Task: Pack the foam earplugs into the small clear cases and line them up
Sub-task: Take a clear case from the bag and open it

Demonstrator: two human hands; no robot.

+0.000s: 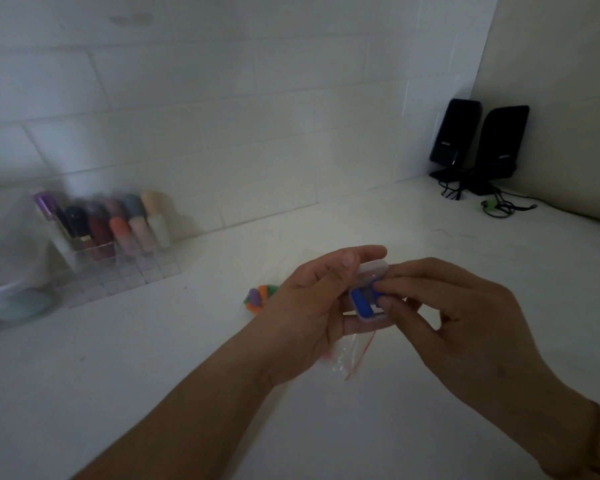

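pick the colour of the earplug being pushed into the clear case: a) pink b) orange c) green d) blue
d: the earplug lying in the clear case is blue, with the left hand holding the case and the right hand pressing on the plug.

Two bare forearms and hands, no sleeves in view

Both forearms are uncovered from the lower edge of the picture up to the hands; no cuff, glove or ring shows on either. The left hand (309, 306) has short, plain nails, the thumbnail pale and unpainted. On the wrist just below the right hand (465, 323) sits a thin dark band, like a cord bracelet, partly cut off by the picture's edge; its detail is too dim to tell. The light is low, and finer marks cannot be made out.
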